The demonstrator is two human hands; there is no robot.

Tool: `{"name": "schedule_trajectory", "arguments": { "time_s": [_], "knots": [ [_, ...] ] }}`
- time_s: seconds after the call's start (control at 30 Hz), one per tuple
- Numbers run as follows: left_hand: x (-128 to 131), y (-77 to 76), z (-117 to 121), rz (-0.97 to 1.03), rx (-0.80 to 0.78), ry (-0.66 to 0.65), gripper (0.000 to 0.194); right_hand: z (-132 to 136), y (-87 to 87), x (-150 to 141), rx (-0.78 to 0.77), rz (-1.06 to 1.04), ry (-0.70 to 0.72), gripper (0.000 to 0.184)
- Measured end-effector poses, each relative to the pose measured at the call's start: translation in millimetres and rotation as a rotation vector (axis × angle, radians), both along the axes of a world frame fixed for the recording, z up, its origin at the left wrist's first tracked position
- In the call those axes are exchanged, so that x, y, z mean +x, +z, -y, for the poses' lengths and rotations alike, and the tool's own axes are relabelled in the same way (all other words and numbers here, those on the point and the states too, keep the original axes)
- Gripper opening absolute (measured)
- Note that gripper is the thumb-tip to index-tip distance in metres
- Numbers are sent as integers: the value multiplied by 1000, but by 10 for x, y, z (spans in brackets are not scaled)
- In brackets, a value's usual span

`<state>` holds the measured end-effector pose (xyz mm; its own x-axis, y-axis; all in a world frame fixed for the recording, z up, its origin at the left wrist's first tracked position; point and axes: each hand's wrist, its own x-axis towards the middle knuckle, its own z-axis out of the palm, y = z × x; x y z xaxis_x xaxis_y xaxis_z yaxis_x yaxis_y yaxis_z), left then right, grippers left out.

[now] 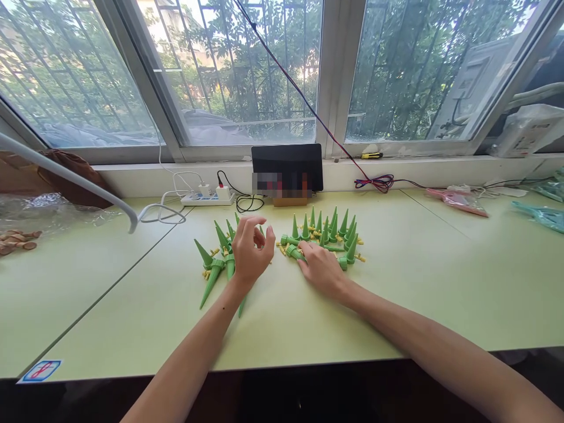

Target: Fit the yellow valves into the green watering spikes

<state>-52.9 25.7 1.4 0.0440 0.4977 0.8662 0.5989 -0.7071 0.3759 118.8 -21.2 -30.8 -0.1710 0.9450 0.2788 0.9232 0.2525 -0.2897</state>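
My left hand hovers in front of a loose group of green plastic watering spikes with small yellow valves. Its fingers curl into a loose C shape with a gap to the thumb, and nothing shows in them. Over at the right-hand group of spikes, my right hand has its fingers closed around a green watering spike that lies tilted, its ribbed cap toward the left. The palm covers most of that spike. Many spikes in this group stand upright with their points up.
Behind the groups, a dark tablet leans on a small stand. A power strip with cables lies to its left. A white curved arm reaches in from the left. A cable bundle and a pink plastic bag lie at the back right.
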Motion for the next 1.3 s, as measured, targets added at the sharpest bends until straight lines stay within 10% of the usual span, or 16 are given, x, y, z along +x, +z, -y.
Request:
{"name": "schedule_trajectory", "arguments": {
  "time_s": [0.33, 1.1, 1.3],
  "knots": [
    [55, -168, -28, -374, -289, -313, 13, -13, 4, -14, -47, 0, -17, 25],
    [-1, -254, -97, -521, -515, -171, 51, 71, 57, -71, 70, 23, 8, 15],
    [11, -204, -63, -513, -528, -177, 48, 146, -5, -144, 269, -8, 295, 17]
  ]
}}
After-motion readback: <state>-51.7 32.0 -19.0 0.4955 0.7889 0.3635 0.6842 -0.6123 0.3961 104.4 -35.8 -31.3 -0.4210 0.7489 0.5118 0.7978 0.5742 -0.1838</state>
